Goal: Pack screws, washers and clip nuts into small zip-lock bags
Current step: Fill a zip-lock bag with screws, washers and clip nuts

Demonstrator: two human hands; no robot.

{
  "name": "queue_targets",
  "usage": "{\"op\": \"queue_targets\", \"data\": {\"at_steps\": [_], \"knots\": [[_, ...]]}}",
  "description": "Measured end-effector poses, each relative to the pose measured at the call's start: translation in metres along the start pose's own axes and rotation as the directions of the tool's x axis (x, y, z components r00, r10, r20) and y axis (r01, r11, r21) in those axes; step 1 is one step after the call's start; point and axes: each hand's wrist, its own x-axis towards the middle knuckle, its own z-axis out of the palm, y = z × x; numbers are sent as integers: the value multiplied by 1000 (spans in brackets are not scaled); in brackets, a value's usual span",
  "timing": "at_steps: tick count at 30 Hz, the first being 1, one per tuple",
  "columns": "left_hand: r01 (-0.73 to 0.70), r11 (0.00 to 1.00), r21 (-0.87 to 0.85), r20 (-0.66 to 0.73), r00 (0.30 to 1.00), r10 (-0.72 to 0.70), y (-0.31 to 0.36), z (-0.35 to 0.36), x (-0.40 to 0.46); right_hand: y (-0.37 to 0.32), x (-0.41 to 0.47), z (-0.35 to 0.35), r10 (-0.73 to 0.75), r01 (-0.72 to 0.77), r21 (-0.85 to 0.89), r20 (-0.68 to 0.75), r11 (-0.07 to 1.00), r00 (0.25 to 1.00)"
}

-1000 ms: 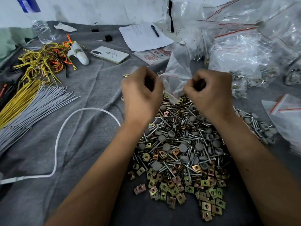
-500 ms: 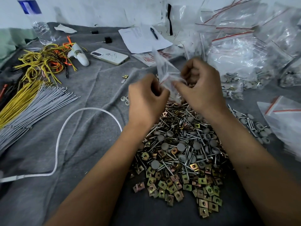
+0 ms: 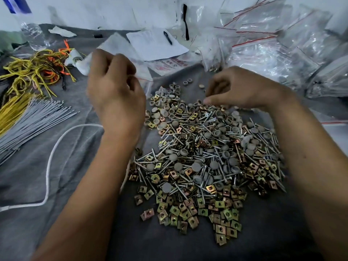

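Starting at your left, the bundles of yellow and grey wire ties and the white cord are lying on the grey cloth and, as far as I can judge, are playing no part in this job. Your left hand is holding a small zip-lock bag up above the cloth, fingers curled round its lower edge — the bag is looking empty, though the plastic is blurred and I cannot tell whether its mouth is open. In the middle, the big heap is sitting right in front of you: grey washers gathering toward the far side, screws tangling through the centre, clip nuts spreading along the near edge. Your right hand is reaching down onto the far edge of the heap, fingertips drawn together as if picking up a piece; whether anything is actually pinched I cannot tell. Further right, filled bags with red zip strips are piling up against the wall, so a good share is already packed — yet judging by the heap, plenty is remaining, and this bag is only beginning.
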Motion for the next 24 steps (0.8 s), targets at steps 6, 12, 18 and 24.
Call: {"op": "queue_targets", "data": {"at_steps": [6,12,18,24], "knots": [[-7,958,288,586,792,-170,10,18,-28,28,-9,2,304,-266,-344,60,901,951],[-80,985,156,491,871,-7,8,27,-33,19,0,17,192,-178,-261,32,949,981],[-10,1000,12,316,949,5,10,24,-27,25,-1,13,67,-76,-64,-131,995,989],[221,974,-39,607,780,-153,5,32,-37,6,-5,38,-124,175,137,-320,975,939]]}}
